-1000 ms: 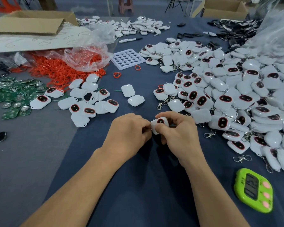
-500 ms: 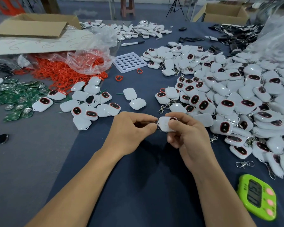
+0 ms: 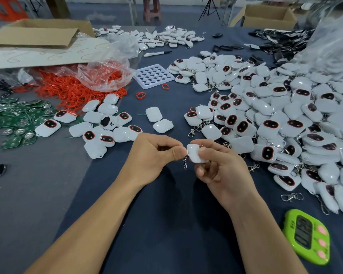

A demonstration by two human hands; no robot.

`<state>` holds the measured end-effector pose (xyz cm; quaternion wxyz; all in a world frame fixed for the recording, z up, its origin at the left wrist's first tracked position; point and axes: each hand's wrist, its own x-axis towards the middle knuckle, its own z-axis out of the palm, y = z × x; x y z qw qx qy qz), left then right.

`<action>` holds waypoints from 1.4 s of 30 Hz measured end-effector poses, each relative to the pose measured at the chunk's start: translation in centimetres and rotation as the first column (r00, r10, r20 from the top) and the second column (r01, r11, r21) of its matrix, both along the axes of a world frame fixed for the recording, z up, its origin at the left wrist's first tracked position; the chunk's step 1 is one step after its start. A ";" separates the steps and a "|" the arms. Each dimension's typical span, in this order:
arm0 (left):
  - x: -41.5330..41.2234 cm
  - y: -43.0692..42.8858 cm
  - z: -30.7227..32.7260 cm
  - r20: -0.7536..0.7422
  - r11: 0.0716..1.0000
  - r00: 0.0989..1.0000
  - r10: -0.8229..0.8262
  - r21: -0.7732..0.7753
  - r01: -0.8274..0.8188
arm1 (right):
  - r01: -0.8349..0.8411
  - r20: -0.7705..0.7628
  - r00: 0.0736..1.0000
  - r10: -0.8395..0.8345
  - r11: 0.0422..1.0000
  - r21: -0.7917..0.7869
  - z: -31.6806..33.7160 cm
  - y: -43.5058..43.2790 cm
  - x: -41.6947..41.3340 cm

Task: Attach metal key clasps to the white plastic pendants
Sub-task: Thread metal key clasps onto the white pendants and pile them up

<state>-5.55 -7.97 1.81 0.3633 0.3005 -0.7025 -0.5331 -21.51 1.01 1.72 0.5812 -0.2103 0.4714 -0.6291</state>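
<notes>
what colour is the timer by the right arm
Bright green timer with pink buttons and a dark screen, in the head view.

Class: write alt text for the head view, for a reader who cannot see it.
Two hands work over a blue table: the right hand grips a white pendant, the left hand pinches the metal clasp hanging at its corner. A heap of pendants lies right, red rings and green circuit boards left.

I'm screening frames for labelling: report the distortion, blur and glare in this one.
Head view: wide-angle bending stretches the green timer and pendant pile at the right edge; the clear bag top right is smeared and washed out; soft light, faint shadows under the left hand and right hand; the held pendant is slightly blurred.
</notes>
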 end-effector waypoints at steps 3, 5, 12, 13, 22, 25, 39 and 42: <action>0.3 -0.2 0.0 0.023 1.000 1.000 -0.006 -0.021 0.006 | -0.005 -0.004 1.000 0.006 1.000 0.003 0.1 0.1 0.0; 0.4 -0.4 -0.1 0.057 0.999 0.998 0.000 -0.039 0.002 | 0.001 -0.006 1.000 -0.001 1.000 0.003 0.1 0.1 0.1; 0.3 -0.4 -0.6 0.142 0.979 0.972 0.189 -0.097 -0.177 | 0.159 -0.195 0.967 -0.164 0.986 -0.041 -0.5 -0.3 0.4; 0.4 -0.2 -0.6 0.173 0.963 0.954 0.244 -0.156 -0.218 | 0.173 -0.260 0.949 -0.180 0.984 -0.053 -0.6 -0.3 0.5; 0.1 0.0 0.1 0.024 0.984 0.990 0.136 0.114 -0.138 | 0.137 -0.667 0.723 -0.180 0.984 -0.117 -0.8 -0.2 2.3; 0.2 0.1 0.1 -0.038 0.975 0.997 0.070 0.215 -0.061 | 0.151 -0.725 0.639 -0.259 0.966 -0.211 -0.9 -0.1 2.4; 0.9 -0.3 0.4 0.077 0.976 0.994 -0.075 0.209 0.058 | 0.124 -0.761 0.604 -0.237 0.971 -0.204 -0.5 0.2 1.8; 1.3 -0.5 0.7 0.145 0.974 0.981 -0.132 0.200 0.101 | 0.083 -0.788 0.580 -0.206 0.977 -0.194 -0.5 0.4 1.7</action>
